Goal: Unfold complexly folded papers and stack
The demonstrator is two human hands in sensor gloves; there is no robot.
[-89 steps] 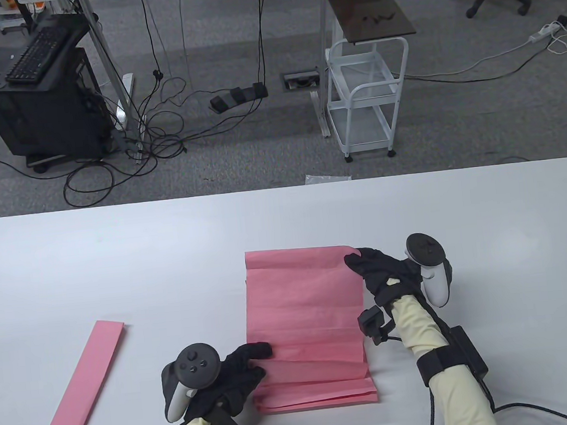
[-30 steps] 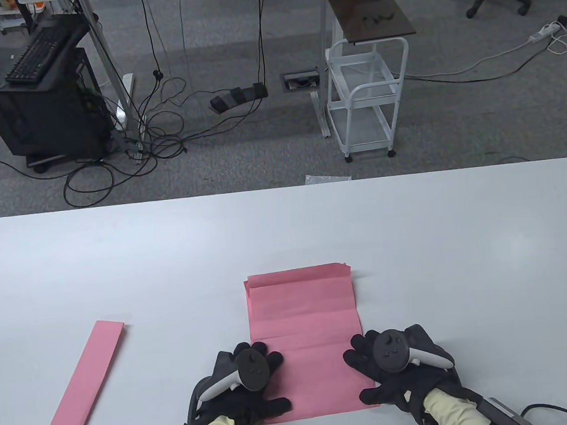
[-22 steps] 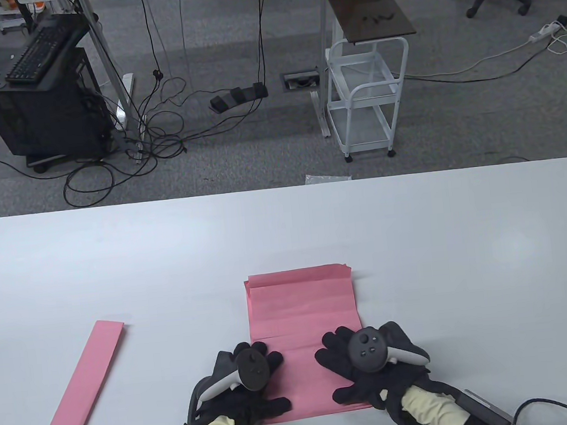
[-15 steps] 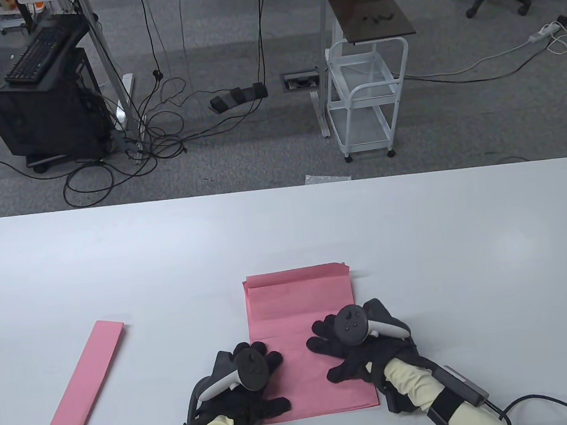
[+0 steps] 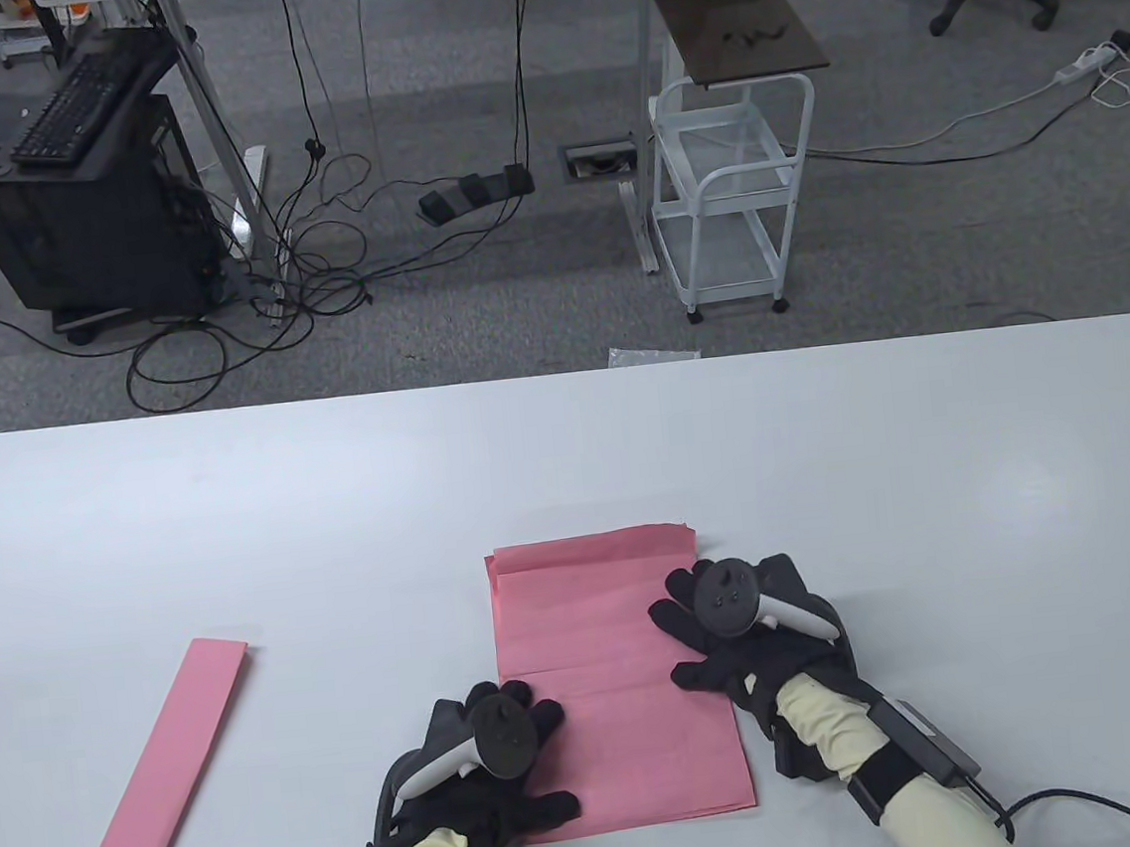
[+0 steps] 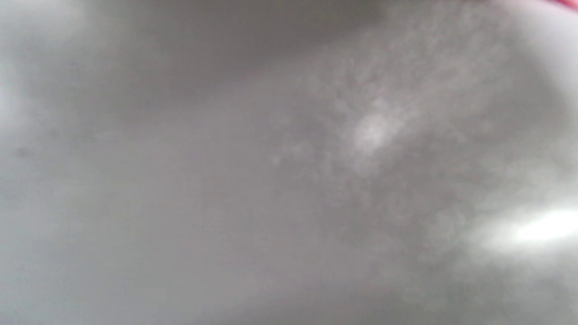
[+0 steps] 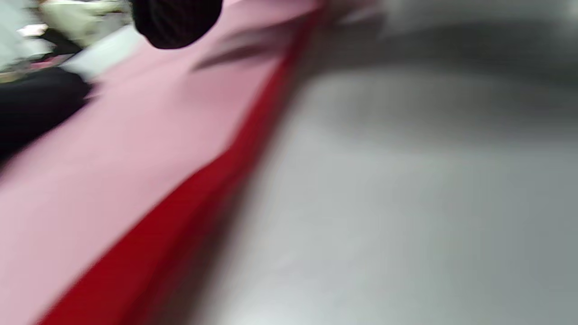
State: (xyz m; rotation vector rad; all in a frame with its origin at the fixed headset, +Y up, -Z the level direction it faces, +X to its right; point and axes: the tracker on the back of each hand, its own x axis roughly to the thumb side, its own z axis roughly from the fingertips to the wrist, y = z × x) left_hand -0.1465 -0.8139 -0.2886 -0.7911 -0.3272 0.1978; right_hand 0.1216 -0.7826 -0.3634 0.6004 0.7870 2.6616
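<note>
Under both flat hands [image 5: 734, 627] lies the pink paper [image 5: 595, 630].

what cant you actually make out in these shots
- Left wrist view: all grey blur; nothing identifiable.
- Right wrist view: motion blur; the pink sheet edge's layer count is unreadable.
- Table view: right hand covers the sheet's right edge, contact hidden.
- Table view: left hand hides the near-left corner.
</note>
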